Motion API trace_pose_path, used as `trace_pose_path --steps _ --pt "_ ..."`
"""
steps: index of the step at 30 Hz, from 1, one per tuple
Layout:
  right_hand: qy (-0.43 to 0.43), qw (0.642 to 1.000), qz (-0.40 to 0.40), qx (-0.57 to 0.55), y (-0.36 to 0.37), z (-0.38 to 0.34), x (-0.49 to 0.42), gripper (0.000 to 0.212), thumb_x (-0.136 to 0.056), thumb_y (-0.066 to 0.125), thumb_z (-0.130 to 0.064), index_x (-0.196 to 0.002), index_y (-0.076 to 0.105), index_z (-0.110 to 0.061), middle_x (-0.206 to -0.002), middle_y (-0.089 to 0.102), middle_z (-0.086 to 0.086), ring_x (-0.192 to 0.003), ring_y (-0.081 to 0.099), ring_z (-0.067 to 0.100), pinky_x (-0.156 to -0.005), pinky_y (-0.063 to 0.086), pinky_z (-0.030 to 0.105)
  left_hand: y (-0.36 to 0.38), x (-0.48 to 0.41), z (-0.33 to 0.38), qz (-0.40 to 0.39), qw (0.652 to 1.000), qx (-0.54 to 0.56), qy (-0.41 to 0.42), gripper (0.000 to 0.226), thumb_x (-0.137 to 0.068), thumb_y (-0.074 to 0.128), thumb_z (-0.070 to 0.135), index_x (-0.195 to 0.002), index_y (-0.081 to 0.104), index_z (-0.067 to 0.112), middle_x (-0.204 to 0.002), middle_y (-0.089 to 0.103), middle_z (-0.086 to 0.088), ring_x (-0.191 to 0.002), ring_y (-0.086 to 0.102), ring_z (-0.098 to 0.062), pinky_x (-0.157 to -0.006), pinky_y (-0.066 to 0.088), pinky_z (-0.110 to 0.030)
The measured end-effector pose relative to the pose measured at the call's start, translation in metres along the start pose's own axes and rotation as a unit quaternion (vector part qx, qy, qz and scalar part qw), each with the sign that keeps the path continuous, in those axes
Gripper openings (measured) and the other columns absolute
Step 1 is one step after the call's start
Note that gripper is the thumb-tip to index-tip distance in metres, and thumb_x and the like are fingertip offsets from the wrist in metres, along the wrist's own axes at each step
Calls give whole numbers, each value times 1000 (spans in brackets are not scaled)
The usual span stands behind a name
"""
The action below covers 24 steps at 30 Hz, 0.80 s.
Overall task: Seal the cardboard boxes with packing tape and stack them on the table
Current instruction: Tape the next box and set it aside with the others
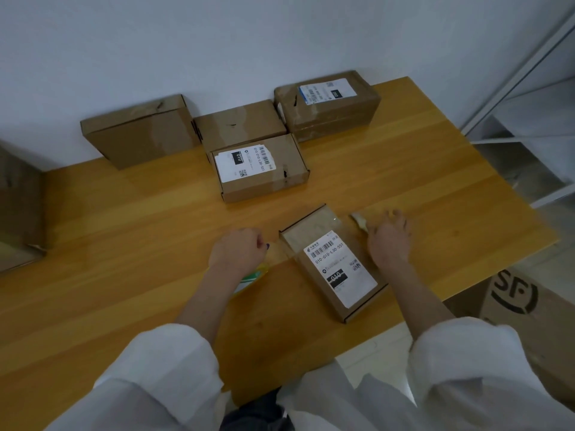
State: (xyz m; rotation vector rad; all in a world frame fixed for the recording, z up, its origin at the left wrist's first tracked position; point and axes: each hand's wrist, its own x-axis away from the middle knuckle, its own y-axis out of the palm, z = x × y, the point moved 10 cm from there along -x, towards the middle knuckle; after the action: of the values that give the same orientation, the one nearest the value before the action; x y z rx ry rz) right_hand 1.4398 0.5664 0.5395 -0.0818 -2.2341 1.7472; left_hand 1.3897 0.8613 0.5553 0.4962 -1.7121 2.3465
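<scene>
Nearest the camera, two white sleeves reach up from the bottom of the frame onto the wooden table (124, 244). Between the hands lies the box being sealed (333, 262), flat with its label up, just right of the frame's centre. Its long axis slants from lower right to upper left, so one short end points back toward the person and the other toward the wall.

The left hand (236, 251) sits just left of the far end, fingers curled tight and thumb tip aimed at the box. It appears to pinch the end of the packing tape (323, 225), whose glossy clear strip crosses the far end of the lid. The right hand (389, 239) rests just right of that same end, palm down with the fingers loosely spread. A pale wad (359, 223) lies against its thumb. Whether the hand grips it cannot be told.

The strip runs across the box's long axis, hand to hand, so either hand is equally close. Pressing it down the two long sides looks like the step in hand.

Further up stands a second labelled box (258, 169), and behind it three more (137, 129) (239, 119) (326, 101) line the wall.
</scene>
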Motion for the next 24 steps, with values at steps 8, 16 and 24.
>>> trace_pose_path --steps 8,16,24 --pt "-281 954 -71 -77 47 -142 73 59 -106 29 -30 -151 6 0 -161 1 13 -149 -2 22 -121 -1 35 3 -2 -3 7 1000 14 12 12 -94 48 29 -86 55 22 -88 64 -2 -77 58 -22 -59 46 -31" --pt "-265 962 -42 57 67 -145 71 77 -94 5 -47 -146 24 6 -155 21 23 -144 23 35 -115 8 42 4 -3 1 6 1000 -13 20 10 -95 46 29 -88 52 26 -95 65 -2 -82 59 -23 -66 51 -34" --pt "-248 966 8 75 65 -146 71 59 -98 39 -37 -139 42 5 -146 40 22 -134 42 34 -110 25 45 2 2 -11 15 999 34 22 9 -95 47 28 -87 51 28 -101 65 0 -79 59 -21 -62 49 -32"
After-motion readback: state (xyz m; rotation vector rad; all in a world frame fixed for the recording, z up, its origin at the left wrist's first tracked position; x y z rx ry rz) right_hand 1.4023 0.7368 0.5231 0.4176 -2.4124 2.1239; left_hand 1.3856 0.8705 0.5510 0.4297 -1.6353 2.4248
